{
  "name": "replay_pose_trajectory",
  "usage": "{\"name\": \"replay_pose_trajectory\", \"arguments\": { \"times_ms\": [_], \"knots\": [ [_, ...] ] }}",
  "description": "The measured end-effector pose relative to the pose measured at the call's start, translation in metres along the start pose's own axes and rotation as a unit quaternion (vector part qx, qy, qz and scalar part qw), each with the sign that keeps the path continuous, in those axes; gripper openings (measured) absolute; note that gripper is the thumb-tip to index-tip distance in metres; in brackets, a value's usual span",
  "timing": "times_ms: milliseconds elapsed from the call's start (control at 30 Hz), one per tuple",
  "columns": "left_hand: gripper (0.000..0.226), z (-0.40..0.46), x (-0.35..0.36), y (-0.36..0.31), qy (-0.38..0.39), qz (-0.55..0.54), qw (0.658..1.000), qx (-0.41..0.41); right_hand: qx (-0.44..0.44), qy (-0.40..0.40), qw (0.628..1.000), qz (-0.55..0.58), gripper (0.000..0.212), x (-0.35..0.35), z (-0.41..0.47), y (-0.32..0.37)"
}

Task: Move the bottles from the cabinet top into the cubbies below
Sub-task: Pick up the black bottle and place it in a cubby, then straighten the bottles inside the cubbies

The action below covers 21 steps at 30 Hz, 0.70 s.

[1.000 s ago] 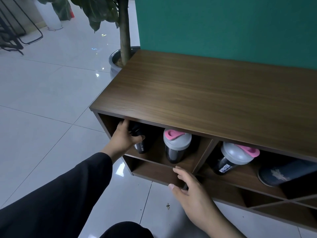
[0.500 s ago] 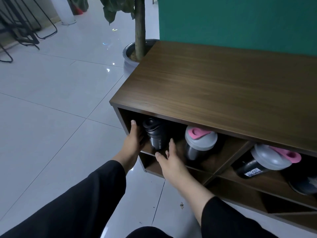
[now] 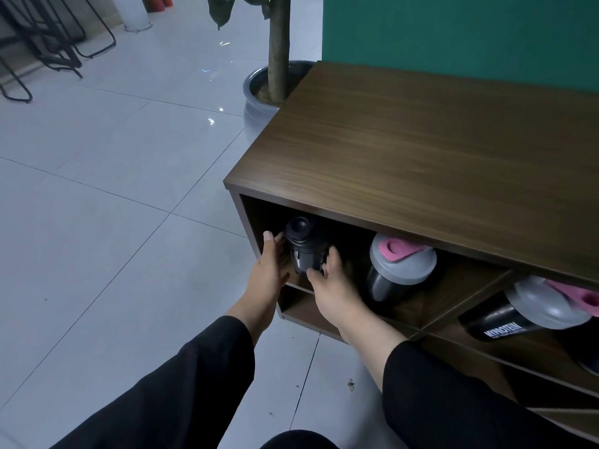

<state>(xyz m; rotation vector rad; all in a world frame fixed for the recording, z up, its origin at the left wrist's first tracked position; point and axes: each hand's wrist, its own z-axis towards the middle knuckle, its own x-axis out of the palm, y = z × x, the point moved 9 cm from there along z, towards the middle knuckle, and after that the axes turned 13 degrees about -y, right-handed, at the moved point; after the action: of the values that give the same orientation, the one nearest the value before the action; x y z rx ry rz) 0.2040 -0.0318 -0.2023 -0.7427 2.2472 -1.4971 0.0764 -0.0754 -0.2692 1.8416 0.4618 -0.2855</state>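
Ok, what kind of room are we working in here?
Probably an office or gym lobby, not a home: pale glossy floor tiles, a potted tree beside the wooden cabinet, and black metal chair legs at the far left.

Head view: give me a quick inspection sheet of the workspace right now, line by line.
Surface: cabinet top bare, no bottles on it.
Job's things: black bottle upright in the left cubby; grey-lidded bottle beside it, tilted; labelled bottle lying in the next cubby.
Clutter: small scrap on the floor.
Grips: left hand and right hand both on the black bottle, one on each side.
Cables: nothing seen.
Surroundings: potted plant at the cabinet's far end, green wall, tiled floor, black metal frames far left.
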Motion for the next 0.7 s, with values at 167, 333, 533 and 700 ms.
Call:
{"name": "replay_pose_trajectory", "arguments": {
  "times_ms": [167, 333, 533, 700],
  "knots": [
    [0.045, -0.007, -0.004, -0.007, -0.016, 0.001, 1.000, -0.005, 0.017, 0.009, 0.999, -0.029, 0.091, -0.018, -0.025, 0.024],
    [0.060, -0.023, -0.028, 0.017, -0.081, 0.118, 0.989, -0.024, 0.117, 0.045, 0.984, 0.126, 0.057, -0.037, -0.093, -0.008],
    [0.033, -0.050, 0.041, 0.018, 0.096, 0.260, 0.961, 0.025, 0.150, -0.127, 0.960, 0.198, 0.063, -0.104, -0.109, -0.047],
    [0.048, -0.062, 0.107, -0.009, 0.159, 0.201, 0.965, 0.053, 0.098, -0.146, 0.971, 0.161, 0.077, -0.121, -0.078, -0.032]
  ]
}}
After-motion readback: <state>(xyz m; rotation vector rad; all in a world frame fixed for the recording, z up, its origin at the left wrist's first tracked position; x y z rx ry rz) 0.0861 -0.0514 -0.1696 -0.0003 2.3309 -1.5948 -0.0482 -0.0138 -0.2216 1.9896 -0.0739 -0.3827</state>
